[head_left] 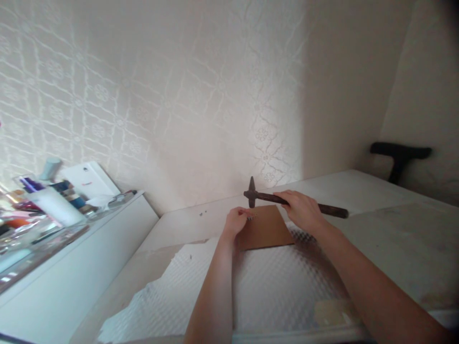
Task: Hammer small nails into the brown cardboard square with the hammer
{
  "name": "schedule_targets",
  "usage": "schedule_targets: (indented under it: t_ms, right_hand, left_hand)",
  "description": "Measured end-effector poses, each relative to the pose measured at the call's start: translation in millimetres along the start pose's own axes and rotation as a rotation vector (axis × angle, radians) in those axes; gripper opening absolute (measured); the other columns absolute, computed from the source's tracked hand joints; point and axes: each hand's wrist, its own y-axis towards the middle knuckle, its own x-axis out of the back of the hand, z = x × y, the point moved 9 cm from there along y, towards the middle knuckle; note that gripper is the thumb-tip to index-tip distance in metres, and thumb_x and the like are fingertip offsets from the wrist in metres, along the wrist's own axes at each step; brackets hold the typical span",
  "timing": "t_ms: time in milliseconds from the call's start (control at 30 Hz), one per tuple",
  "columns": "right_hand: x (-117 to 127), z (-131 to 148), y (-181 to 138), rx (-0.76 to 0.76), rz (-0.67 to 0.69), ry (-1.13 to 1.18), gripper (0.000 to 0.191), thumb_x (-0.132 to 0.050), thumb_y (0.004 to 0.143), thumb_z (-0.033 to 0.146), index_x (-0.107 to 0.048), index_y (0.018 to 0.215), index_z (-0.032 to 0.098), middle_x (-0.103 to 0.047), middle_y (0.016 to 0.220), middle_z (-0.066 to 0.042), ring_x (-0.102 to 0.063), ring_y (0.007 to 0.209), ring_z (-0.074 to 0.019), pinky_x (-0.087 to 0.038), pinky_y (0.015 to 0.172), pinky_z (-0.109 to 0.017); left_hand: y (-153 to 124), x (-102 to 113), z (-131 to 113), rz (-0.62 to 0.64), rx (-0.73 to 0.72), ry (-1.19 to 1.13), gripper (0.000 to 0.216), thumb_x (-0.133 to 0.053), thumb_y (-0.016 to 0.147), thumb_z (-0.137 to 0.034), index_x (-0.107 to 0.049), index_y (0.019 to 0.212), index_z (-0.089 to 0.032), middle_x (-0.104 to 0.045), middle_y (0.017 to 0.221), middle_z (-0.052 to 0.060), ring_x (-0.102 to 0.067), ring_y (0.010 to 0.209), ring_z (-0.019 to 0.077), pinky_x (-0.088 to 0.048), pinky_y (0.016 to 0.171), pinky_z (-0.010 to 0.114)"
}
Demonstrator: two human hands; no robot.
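Note:
My right hand is wrapped around the wooden handle of a hammer. The hammer's dark metal head is held just above the far edge of a flat brown board. At the board's left side, my left hand has its fingers pinched together close under the hammer head. Several small shiny metal pieces, which look like nails, show by those fingertips. What the left fingers pinch is too small to make out. Beneath the board lies a silvery quilted sheet with a torn left edge.
On the left, a white cabinet carries bottles, a white box and other clutter. A patterned wall rises behind the white tabletop. A black T-shaped handle stands at the far right. Small dark bits lie near the wall.

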Motion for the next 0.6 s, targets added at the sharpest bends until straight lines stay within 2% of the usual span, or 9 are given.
schedule_targets:
  t_ms: [400, 600]
  right_hand:
    - [0.6, 14.2, -1.4, 0.134, 0.047, 0.089, 0.042, -0.045, 0.078, 0.002, -0.061, 0.110, 0.024, -0.065, 0.102, -0.002, -0.056, 0.096, -0.0179, -0.042, 0.077, -0.026]
    - [6.4, 12.3, -1.0, 0.114, -0.005, 0.081, 0.042, -0.045, 0.079, 0.003, -0.061, 0.112, 0.024, -0.064, 0.103, -0.001, -0.056, 0.095, -0.0179, -0.042, 0.074, -0.025]
  left_hand:
    - [-2.7, 1.8, -4.3, 0.016, 0.018, -0.009, 0.019, -0.051, 0.073, -0.011, -0.067, 0.083, -0.013, -0.069, 0.086, 0.007, -0.061, 0.084, 0.0180, -0.044, 0.075, 0.025]
    - [-2.8, 2.2, -2.6, 0.003, 0.029, 0.008, 0.019, -0.055, 0.072, -0.015, -0.066, 0.088, -0.012, -0.068, 0.085, 0.008, -0.061, 0.083, 0.0187, -0.043, 0.073, 0.026]
